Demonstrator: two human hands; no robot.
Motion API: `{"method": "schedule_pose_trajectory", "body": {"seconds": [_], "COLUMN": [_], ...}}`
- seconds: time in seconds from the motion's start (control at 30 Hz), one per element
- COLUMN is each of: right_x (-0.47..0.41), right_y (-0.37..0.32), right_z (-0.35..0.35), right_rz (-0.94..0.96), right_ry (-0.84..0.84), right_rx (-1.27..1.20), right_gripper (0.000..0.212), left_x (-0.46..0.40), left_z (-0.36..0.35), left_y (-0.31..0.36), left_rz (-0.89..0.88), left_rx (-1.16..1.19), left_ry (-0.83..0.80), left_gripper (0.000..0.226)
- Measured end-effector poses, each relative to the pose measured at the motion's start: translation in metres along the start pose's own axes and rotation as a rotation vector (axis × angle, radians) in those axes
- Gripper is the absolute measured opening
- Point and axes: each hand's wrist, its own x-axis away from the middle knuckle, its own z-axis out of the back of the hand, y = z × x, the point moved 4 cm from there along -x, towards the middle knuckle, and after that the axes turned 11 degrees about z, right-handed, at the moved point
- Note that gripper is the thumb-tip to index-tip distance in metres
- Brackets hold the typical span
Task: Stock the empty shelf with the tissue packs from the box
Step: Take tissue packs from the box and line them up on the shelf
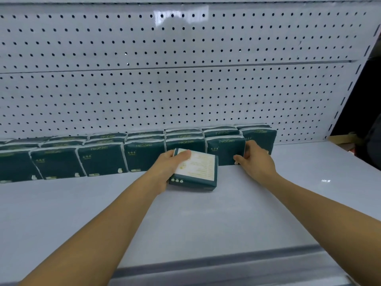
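Several dark green tissue packs [103,159] stand in rows along the back of the white shelf [206,219], against the pegboard wall. My left hand [169,168] grips one tissue pack [198,170] lying flat just above the shelf, its white printed face up. My right hand [255,159] holds the right side of the front upright pack [224,149] at the right end of the row, thumb on its lower front corner, fingers behind its edge.
A perforated white back panel [185,79] rises behind the packs. The shelf's grey front lip [226,263] runs across the bottom. A cardboard box edge [342,139] shows past the shelf's right upright.
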Motion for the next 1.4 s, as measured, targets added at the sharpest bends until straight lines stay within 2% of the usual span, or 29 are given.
{"method": "schedule_pose_trajectory", "body": {"seconds": [0.13,0.23,0.3,0.37,0.43,0.47,0.5,0.6,0.63,0.73,0.8,0.93,1.0,1.1,1.17,1.27,1.33,1.4], "right_x": [0.000,0.009,0.021,0.037,0.050,0.054,0.056,0.057,0.058,0.059,0.060,0.059,0.056,0.055,0.054,0.048,0.044,0.037], "right_y": [-0.001,-0.002,-0.015,-0.038,-0.052,-0.054,-0.055,-0.046,-0.043,-0.031,-0.024,-0.007,0.000,-0.007,-0.014,0.001,0.031,0.065], "right_z": [-0.002,0.006,0.015,0.022,0.027,0.030,0.037,0.053,0.056,0.062,0.062,0.065,0.073,0.090,0.096,0.105,0.111,0.111], "right_rz": [-0.026,0.008,0.216,0.575,0.867,0.887,0.812,0.310,0.195,0.019,-0.024,-0.083,0.004,0.303,0.438,0.405,0.290,0.142], "right_ry": [-0.010,0.063,0.123,0.108,0.106,0.118,0.128,0.052,0.026,0.011,-0.008,-0.018,0.018,-0.037,-0.092,-0.132,-0.099,-0.055], "right_rx": [-0.060,-0.052,0.046,0.074,0.076,0.004,-0.127,-0.623,-0.766,-0.928,-0.904,-0.878,-0.722,-0.384,-0.256,-0.305,-0.406,-0.464], "right_gripper": [0.037,0.060,0.080,0.090,0.078,0.066,0.054,0.033,0.028,0.023,0.024,0.036,0.054,0.075,0.069,0.035,0.025,0.021], "left_x": [0.004,0.011,0.016,0.021,0.027,0.029,0.031,0.029,0.030,0.034,0.035,0.036,0.035,0.037,0.041,0.038,0.028,0.013], "left_z": [-0.001,-0.003,-0.007,-0.016,-0.028,-0.033,-0.037,-0.042,-0.043,-0.051,-0.057,-0.069,-0.074,-0.090,-0.108,-0.122,-0.118,-0.109], "left_y": [0.000,-0.002,-0.003,-0.001,0.003,0.005,0.007,0.009,0.008,0.009,0.010,0.014,0.022,0.036,0.043,0.049,0.051,0.051], "left_rz": [0.001,0.020,0.047,0.087,0.126,0.137,0.135,0.095,0.081,0.013,-0.043,-0.087,-0.156,-0.297,-0.377,-0.471,-0.569,-0.680], "left_rx": [0.008,0.033,0.082,0.163,0.263,0.310,0.335,0.243,0.191,0.057,-0.007,-0.082,-0.170,-0.308,-0.385,-0.383,-0.454,-0.750], "left_ry": [0.003,-0.025,-0.058,-0.108,-0.155,-0.173,-0.190,-0.263,-0.287,-0.293,-0.262,-0.202,-0.127,-0.089,-0.110,-0.061,0.109,0.365], "left_gripper": [0.026,0.027,0.025,0.026,0.031,0.034,0.040,0.071,0.075,0.060,0.043,0.029,0.019,0.012,0.018,0.028,0.036,0.055]}}
